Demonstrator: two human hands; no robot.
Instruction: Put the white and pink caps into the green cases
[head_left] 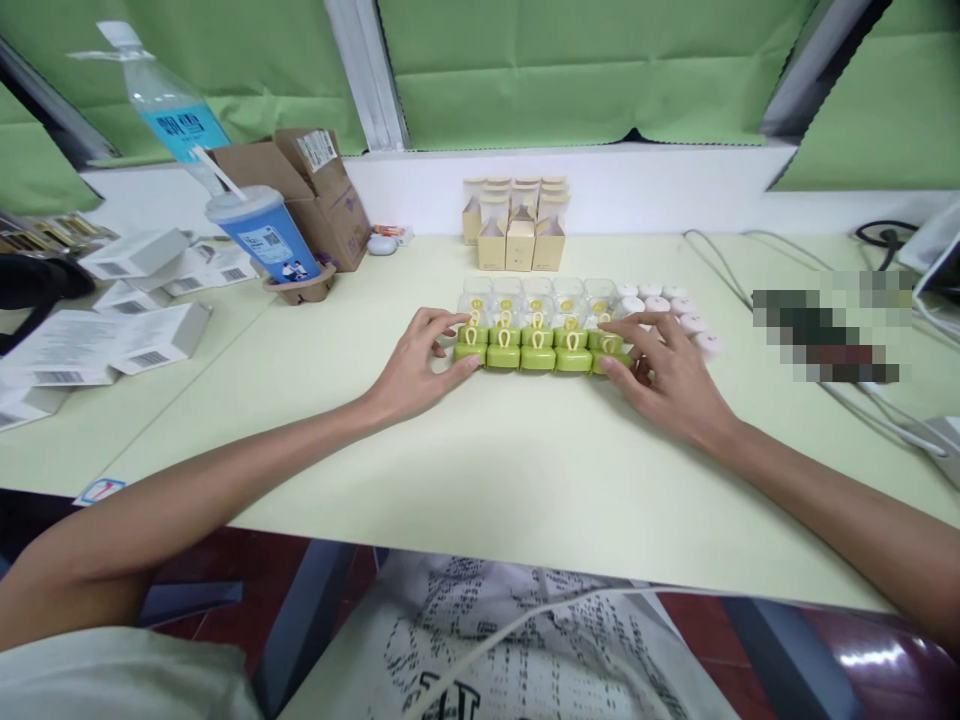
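Observation:
Small glossy green cases [538, 358] with pale yellow loops stand in close rows across the table. Directly behind them are rows of clear plastic cups [537, 296] with yellow markings. My left hand [424, 365] is at the left end of the rows, its thumb against the front green case and its index finger farther back. At the opposite end, my right hand [664, 370] has its thumb on the front green case and its index finger reaching over those behind. Both hands bracket the rows from the sides. Right-hand fingers partly hide the end pieces.
White round caps [679, 305] stand in rows beside my right hand. Open small cartons [521, 245] are at the wall. A blue drink cup [266, 240], bottle [176, 105] and cardboard box [330, 205] stand back left, near white boxes [161, 335]. Cables [877, 405] lie right.

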